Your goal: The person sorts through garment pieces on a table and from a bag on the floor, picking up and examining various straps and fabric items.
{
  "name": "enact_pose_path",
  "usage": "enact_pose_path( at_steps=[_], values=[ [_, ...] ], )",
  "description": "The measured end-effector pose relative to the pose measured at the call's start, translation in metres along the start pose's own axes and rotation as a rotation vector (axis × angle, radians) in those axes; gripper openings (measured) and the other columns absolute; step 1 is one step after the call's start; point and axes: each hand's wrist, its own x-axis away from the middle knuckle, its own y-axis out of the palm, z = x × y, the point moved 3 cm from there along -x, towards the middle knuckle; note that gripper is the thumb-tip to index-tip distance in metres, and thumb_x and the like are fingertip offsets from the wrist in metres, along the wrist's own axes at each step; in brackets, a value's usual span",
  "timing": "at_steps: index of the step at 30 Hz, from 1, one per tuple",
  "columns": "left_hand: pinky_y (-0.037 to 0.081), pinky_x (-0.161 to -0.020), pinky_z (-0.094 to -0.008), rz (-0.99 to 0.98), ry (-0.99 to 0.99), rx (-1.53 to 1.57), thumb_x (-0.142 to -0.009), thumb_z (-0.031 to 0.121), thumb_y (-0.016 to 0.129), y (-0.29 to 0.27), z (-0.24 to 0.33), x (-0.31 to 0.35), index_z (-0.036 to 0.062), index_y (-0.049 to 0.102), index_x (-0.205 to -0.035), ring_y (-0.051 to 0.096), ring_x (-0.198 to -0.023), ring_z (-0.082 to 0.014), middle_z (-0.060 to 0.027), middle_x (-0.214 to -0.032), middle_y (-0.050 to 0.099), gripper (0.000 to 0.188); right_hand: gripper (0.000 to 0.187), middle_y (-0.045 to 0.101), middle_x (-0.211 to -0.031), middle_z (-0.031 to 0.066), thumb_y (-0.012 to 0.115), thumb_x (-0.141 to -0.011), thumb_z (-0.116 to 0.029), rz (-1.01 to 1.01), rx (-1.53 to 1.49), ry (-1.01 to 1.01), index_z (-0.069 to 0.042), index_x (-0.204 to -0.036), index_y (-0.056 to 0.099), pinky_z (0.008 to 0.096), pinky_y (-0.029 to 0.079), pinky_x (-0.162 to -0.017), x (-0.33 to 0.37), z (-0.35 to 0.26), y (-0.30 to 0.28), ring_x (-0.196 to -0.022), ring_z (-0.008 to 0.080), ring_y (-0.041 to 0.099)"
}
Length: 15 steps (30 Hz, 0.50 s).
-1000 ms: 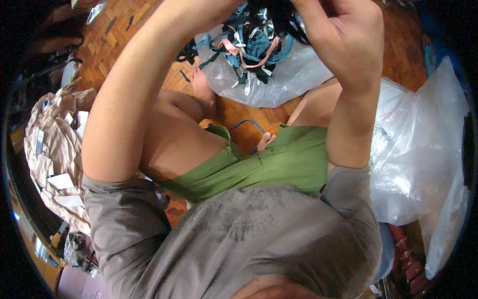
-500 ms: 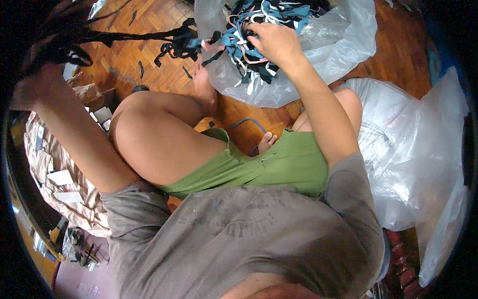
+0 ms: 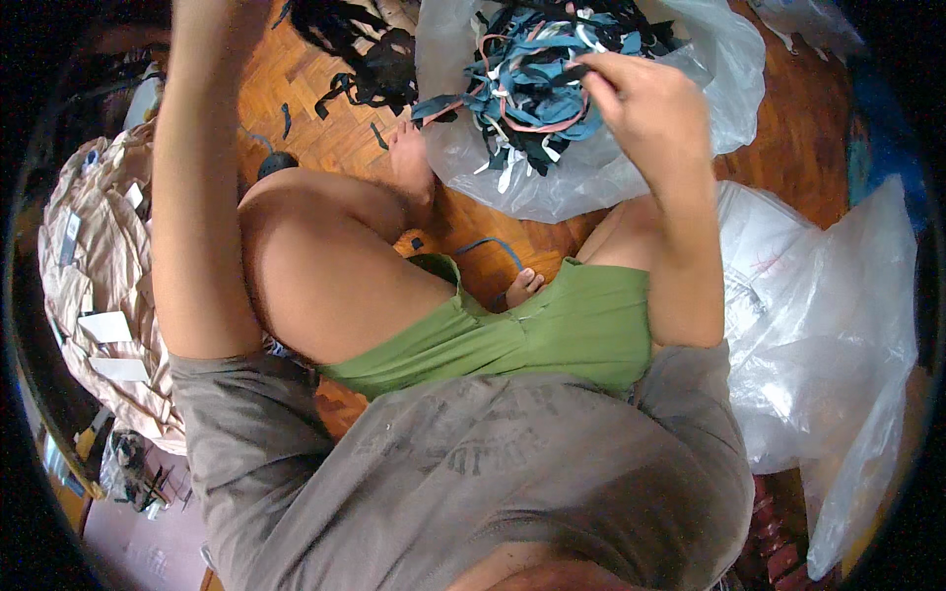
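Right hand [image 3: 655, 113]: fingers pinched narrow, apparently on black strip [image 3: 569, 74] over strip heap [image 3: 532, 94], strands crossing left edge of plastic bag [image 3: 581, 192]. Left fingers out of view, state untellable. Step, presumably: untangling; next calls for gentle pull.

Over at left, crumpled beige cloth [image 3: 103, 266] carrying white tags [image 3: 104, 327]; at right, clear plastic sheeting [image 3: 818, 325] gleaming; lower left, a lilac surface [image 3: 128, 547]; parquet floor [image 3: 793, 128] up top!

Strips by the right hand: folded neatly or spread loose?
Loose: blue, black, white and pink strips cross in a tangled heap, ends lying over clear plastic.
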Motion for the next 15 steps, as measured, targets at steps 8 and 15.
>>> enact_pose_path(
  at_steps=[8,15],
  values=[
    [0.044,-0.069,-0.0284,-0.872,-0.327,0.117,-0.104,0.065,0.043,0.077,-0.020,0.041,0.0052,0.070,-0.099,0.055,-0.077,-0.0115,0.0019,-0.087,0.064,0.066,0.013,0.069,-0.068,0.0039,0.077,-0.090,-0.019,0.269,-0.366,0.115,-0.007,-0.092,0.077,0.0290,0.052,-0.060,-0.008,-0.037,-0.084,-0.062,0.0160,0.067],
    [0.040,-0.058,-0.0243,-1.242,-0.545,0.006,-0.101,0.064,0.054,0.070,-0.002,0.053,0.0055,0.071,-0.095,0.051,-0.066,-0.0072,0.0044,-0.076,0.059,0.061,0.008,0.070,-0.072,0.0021,0.068,-0.092,0.002,0.476,-0.873,0.210,0.005,-0.091,0.075,0.0209,0.046,-0.052,-0.015,-0.035,-0.057,-0.059,0.0052,0.061]
  ],
)
